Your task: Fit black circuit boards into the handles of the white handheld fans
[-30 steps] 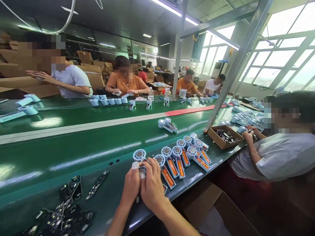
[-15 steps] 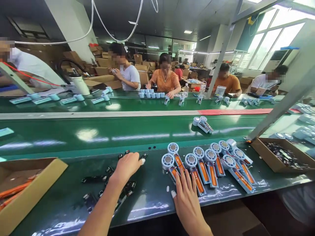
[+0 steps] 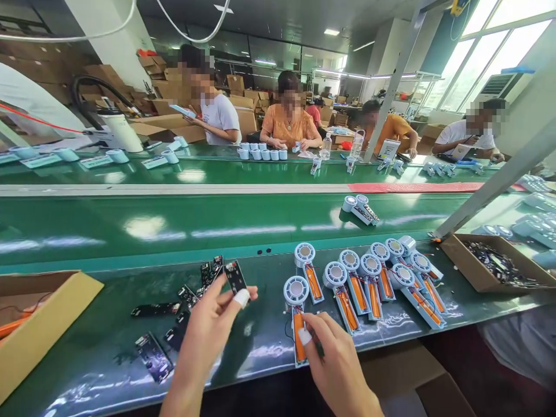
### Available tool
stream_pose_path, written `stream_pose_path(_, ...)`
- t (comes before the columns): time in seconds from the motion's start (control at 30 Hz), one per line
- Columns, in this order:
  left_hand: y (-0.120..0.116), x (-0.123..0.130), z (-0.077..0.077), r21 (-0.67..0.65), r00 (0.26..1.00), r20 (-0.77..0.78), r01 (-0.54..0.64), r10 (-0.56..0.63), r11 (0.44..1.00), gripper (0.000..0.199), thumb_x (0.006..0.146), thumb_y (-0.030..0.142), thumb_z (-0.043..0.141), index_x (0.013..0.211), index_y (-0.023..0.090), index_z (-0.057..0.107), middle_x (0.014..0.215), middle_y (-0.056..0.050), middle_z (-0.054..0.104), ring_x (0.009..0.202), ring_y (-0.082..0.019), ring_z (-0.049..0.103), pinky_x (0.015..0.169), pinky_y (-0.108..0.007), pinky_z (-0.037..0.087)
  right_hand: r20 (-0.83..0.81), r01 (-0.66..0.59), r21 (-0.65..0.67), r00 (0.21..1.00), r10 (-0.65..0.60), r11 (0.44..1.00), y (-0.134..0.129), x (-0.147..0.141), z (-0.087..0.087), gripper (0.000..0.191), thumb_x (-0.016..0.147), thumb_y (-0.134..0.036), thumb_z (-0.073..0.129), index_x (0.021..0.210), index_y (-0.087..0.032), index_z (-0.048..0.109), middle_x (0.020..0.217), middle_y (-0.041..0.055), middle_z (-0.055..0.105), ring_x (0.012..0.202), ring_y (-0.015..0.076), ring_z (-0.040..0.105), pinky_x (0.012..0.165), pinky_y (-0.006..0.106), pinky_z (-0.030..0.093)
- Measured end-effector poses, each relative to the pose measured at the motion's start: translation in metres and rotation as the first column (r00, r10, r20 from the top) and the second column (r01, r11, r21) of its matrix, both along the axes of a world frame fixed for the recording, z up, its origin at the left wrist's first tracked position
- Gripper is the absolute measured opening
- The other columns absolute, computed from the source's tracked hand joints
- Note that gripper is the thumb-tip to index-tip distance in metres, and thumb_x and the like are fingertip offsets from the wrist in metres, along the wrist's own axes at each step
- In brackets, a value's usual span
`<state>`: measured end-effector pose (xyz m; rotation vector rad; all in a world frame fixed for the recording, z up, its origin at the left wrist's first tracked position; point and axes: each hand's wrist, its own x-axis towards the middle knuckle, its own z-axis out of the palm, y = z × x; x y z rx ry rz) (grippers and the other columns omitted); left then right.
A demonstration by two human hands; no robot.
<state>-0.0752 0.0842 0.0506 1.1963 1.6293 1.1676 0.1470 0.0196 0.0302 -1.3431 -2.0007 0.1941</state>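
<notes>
My left hand (image 3: 219, 313) holds a small black circuit board (image 3: 235, 275) between thumb and fingers, raised over the bench. Under and beside it lie several more black circuit boards (image 3: 154, 356), some partly hidden by the hand. My right hand (image 3: 332, 353) has thumb and forefinger closed at the right edge of the handle of a pale blue handheld fan (image 3: 296, 291). This fan lies with its round head away from me, and an orange battery shows in its open handle. Several similar open fans (image 3: 348, 260) lie to its right.
A cardboard box (image 3: 56, 330) with orange parts stands at left; another box (image 3: 484, 272) of small dark parts is at right. Beyond the bench runs a green conveyor (image 3: 226, 217) carrying two fans (image 3: 362, 210). A slanted metal post (image 3: 490, 179) rises at right. Several co-workers sit opposite.
My left hand has picked up a circuit board from the pile. My right hand has gone from lying flat to a pinch; the nearest fan's handle has swung to point toward me.
</notes>
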Motion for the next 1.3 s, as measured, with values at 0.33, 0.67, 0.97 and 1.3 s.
stream_pose_path(0.33,-0.044,0.044,-0.041,-0.031,0.996,0.049,0.074,-0.072,0.997,0.022,0.08,0.046,0.051,0.079,0.025,0.058,0.069,0.0,0.064,0.07,-0.022,0.064,0.071,-0.034,0.053,0.125,-0.069,-0.125,0.989,0.085,0.99,0.028,-0.018,-0.007,0.042,0.085,0.003,0.045,0.116,-0.02,0.061,0.105,0.0091,0.069,0.09,0.0229,0.068,0.077,0.034,0.059)
stream_pose_path(0.67,-0.034,0.059,-0.032,-0.082,0.965,0.057,0.259,-0.255,0.962,0.033,0.075,0.052,0.059,0.073,0.02,0.067,0.064,0.0,0.063,0.063,-0.02,0.057,0.062,-0.03,0.046,-0.023,-0.236,-0.089,0.972,0.235,0.968,0.03,0.001,-0.006,0.044,0.091,0.0,0.043,0.122,-0.021,0.065,0.116,0.0091,0.067,0.102,0.0216,0.063,0.088,0.034,0.056)
stream_pose_path(0.97,-0.056,0.045,-0.047,-0.165,0.956,0.239,0.212,-0.169,0.963,0.053,0.076,0.065,0.062,0.1,0.019,0.065,0.059,0.005,0.056,0.059,-0.019,0.058,0.063,-0.032,0.049,-0.099,-0.321,-0.077,0.944,0.314,0.944,0.034,-0.002,-0.017,0.026,0.098,-0.009,0.049,0.105,-0.022,0.07,0.096,0.0054,0.069,0.087,0.0188,0.06,0.077,0.029,0.053)
stream_pose_path(1.3,-0.064,0.047,-0.049,-0.13,0.971,-0.045,0.228,-0.235,0.965,0.045,0.087,0.064,0.046,0.066,0.025,0.056,0.051,0.001,0.059,0.043,-0.016,0.054,0.046,-0.026,0.042,0.043,-0.269,0.015,0.962,0.268,0.963,0.034,-0.013,-0.008,0.025,0.098,-0.009,0.044,0.096,-0.02,0.066,0.09,0.0052,0.07,0.079,0.0195,0.057,0.071,0.031,0.049)
